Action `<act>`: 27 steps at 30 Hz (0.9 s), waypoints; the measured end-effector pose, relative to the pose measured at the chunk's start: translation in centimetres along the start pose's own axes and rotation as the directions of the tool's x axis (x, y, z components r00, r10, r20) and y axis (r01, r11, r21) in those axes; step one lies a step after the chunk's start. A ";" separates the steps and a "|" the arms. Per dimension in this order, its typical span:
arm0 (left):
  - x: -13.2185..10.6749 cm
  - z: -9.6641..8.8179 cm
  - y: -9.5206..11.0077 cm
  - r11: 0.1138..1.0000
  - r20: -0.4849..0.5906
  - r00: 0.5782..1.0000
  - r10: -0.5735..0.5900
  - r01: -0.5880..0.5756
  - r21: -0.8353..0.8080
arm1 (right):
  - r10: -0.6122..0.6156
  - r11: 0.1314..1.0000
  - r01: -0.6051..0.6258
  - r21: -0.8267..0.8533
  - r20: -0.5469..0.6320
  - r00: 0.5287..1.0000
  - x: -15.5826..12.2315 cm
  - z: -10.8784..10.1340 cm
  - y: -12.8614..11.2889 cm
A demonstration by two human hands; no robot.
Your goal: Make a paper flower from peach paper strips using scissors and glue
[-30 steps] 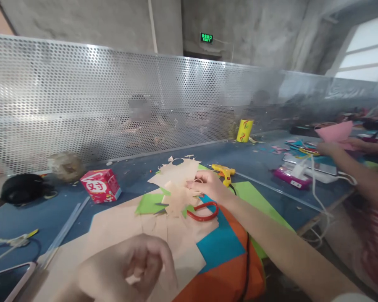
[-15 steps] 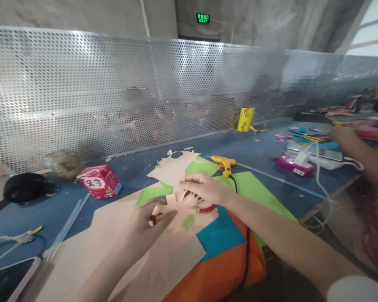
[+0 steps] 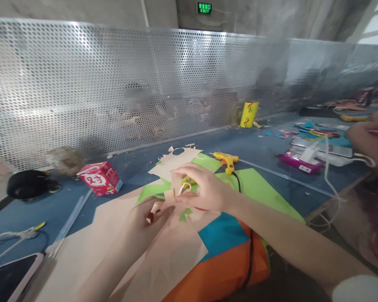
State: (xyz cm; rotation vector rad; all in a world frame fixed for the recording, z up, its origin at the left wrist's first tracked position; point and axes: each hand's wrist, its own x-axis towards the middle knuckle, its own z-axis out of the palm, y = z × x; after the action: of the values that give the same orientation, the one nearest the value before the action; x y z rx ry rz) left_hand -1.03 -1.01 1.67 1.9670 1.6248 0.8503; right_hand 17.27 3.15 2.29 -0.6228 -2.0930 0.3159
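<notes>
At frame centre, the left hand (image 3: pixel 148 218) and right hand (image 3: pixel 201 191) pinch a tan paper cut-out (image 3: pixel 173 193), fingers closed on its strips. It sits over tan and green sheets (image 3: pixel 258 188); a yellow glue gun (image 3: pixel 228 159) lies just beyond.

Phone (image 3: pixel 11 274) cut by frame edge

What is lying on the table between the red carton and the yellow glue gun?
In the head view, between the red carton and the yellow glue gun lie bare blue table, then a tan paper cutout over green paper.
</notes>
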 end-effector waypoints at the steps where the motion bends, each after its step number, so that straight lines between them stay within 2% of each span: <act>1: 0.0 0.0 -0.1 1.000 0.015 1.000 -0.009 0.009 -0.012 | 0.055 0.998 -0.055 0.025 0.033 0.998 0.0 0.2 0.0; 6: 0.0 0.1 -0.4 0.997 0.036 0.998 -0.057 0.058 -0.051 | 0.197 0.966 -0.214 0.143 0.126 0.972 0.0 0.3 0.0; 9: 0.0 0.1 -0.5 0.992 0.006 0.999 -0.035 0.035 -0.119 | 0.247 0.935 -0.277 0.222 0.154 0.957 0.0 0.4 0.1; 12: 0.0 0.2 -0.5 0.980 -0.017 1.000 -0.001 -0.002 -0.200 | 0.281 0.901 -0.318 0.296 0.161 0.946 -0.1 0.6 0.4; 20: -0.2 0.4 -0.4 0.968 0.109 0.994 -0.031 0.058 -0.245 | 0.354 0.774 -0.419 0.474 0.226 0.908 -0.2 0.6 0.6; 24: -0.2 0.4 -0.1 0.964 0.089 0.994 -0.060 0.081 -0.252 | 0.391 0.737 -0.465 0.490 0.251 0.885 -0.2 0.5 0.4; 27: 0.0 0.1 0.4 0.960 0.033 0.999 -0.033 0.041 -0.277 | 0.400 0.737 -0.473 0.483 0.251 0.881 -0.2 0.7 0.6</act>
State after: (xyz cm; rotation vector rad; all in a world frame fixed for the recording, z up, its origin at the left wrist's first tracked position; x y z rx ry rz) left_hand -0.66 -1.10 1.82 1.7406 1.4337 0.9738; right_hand 16.97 3.54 1.56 -0.7583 -1.8243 1.1994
